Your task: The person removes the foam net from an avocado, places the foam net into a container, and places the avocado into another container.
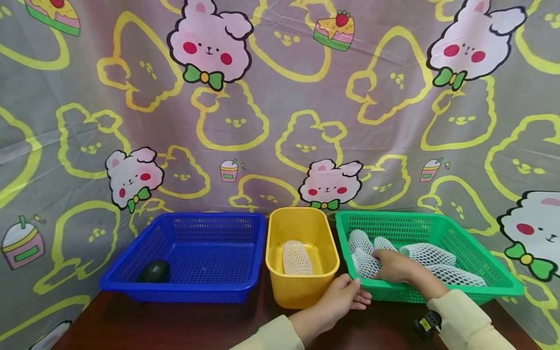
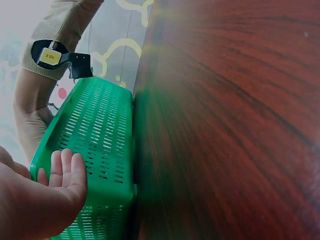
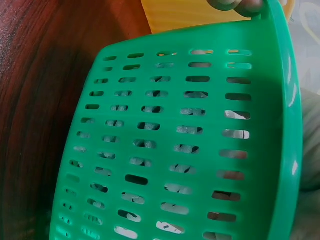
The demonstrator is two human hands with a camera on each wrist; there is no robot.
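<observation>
Okay, main risk as we read it: snagging. Our right hand [image 1: 395,266] seems curled on the right end of the front netted piece [image 1: 364,264], thumb and finger on the foam; some fingertips are hidden, so we can't tell how firm the hold is. If it's only on the sleeve, the contents could slip out. Rear netted piece [image 1: 360,240] sits right against it, so we could drag both; mesh on mesh would be the cause.

Second risk: the green basket [image 1: 498,290] skids if we pull sideways. Our left hand [image 1: 339,299] is at its near-left corner, fingers along the outer wall; can't tell whether it pinches the rim or only rests there.

Position: the front piece lies inside the basket's left end, touching the right hand, just left of its fingers. From our left hand it's just beyond the near rim.
</observation>
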